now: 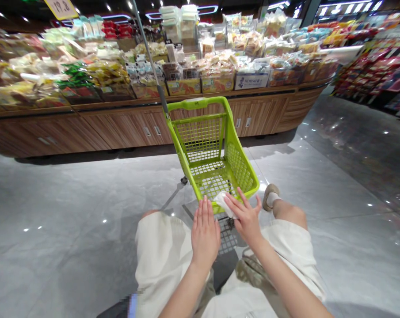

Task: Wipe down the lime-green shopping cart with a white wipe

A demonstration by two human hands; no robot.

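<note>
As the left hand point(204, 234) lies open, its fingers point(203, 214) released, the right hand point(246, 218) holds a white wipe point(223, 204) against the lime-green basket's point(241, 170) near rim: limp, light stuff, best taken by a loose corner, not the damp-soft middle.

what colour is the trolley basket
The trolley basket is lime green, best seen in the head view.

The head camera looks forward and down at a shopping cart point(231, 152).
</note>
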